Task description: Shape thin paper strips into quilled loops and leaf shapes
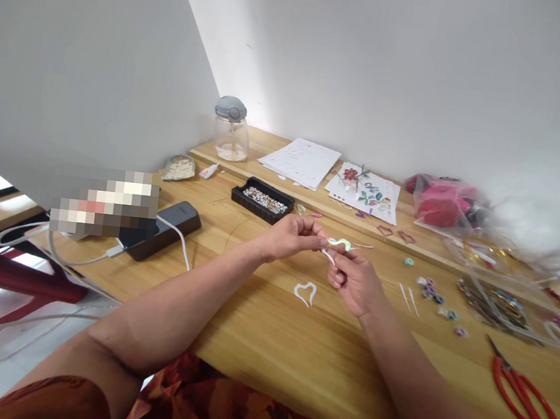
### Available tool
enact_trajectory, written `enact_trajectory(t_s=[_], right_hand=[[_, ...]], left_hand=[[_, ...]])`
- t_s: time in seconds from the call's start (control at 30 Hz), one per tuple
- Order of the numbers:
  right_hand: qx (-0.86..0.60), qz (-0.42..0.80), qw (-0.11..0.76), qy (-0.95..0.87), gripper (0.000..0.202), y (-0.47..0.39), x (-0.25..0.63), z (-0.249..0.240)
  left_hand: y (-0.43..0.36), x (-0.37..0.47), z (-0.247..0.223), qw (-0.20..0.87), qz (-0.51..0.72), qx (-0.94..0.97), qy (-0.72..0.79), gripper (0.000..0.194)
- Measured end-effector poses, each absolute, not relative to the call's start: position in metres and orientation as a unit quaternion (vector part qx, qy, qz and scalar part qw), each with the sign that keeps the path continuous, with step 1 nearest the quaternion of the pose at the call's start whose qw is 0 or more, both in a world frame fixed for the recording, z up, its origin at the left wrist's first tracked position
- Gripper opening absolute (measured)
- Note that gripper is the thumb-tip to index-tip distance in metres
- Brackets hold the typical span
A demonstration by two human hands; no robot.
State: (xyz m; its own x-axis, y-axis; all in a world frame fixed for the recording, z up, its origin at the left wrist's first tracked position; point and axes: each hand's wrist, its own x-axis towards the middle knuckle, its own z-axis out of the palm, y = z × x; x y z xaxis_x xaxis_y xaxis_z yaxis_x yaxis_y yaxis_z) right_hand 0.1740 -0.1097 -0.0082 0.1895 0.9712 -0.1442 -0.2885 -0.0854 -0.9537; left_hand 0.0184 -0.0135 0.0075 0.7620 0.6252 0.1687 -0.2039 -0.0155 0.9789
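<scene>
Over the middle of the table, my left hand (302, 236) and my right hand (354, 277) come together around a small shiny, pale-green and white curved piece (340, 243). Thumb and fingers of both hands pinch it. A white strip end shows between the two hands; whether it belongs to the same piece I cannot tell. Below them, a flat white heart-shaped outline (305, 293) lies on the wood with its lower tip parted. Two thin white strips (409, 299) lie to the right of my right hand.
Red-handled scissors (524, 388) lie at right, near small coloured beads or rolls (430, 290). A black tray (262, 200) of beads, a lidded jar (231, 131), and paper sheets (301, 162) stand behind. A power bank (162, 230) with white cables sits left; plastic bags (445, 207) are at back right.
</scene>
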Motion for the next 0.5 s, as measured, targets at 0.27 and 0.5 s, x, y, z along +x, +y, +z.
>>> enact_trajectory(t_s=[0.27,0.5], right_hand=[[-0.585,0.125,0.527,-0.603,0.010,-0.117,0.170,-0.019],[-0.584,-0.010,0.429,-0.689,0.026,-0.120,0.177,-0.021]], left_hand=[[-0.012,0.024,0.002,0.680,0.334,0.615,0.219,0.018],[-0.008,0.024,-0.002,0.604,0.350,0.664,0.268,0.020]])
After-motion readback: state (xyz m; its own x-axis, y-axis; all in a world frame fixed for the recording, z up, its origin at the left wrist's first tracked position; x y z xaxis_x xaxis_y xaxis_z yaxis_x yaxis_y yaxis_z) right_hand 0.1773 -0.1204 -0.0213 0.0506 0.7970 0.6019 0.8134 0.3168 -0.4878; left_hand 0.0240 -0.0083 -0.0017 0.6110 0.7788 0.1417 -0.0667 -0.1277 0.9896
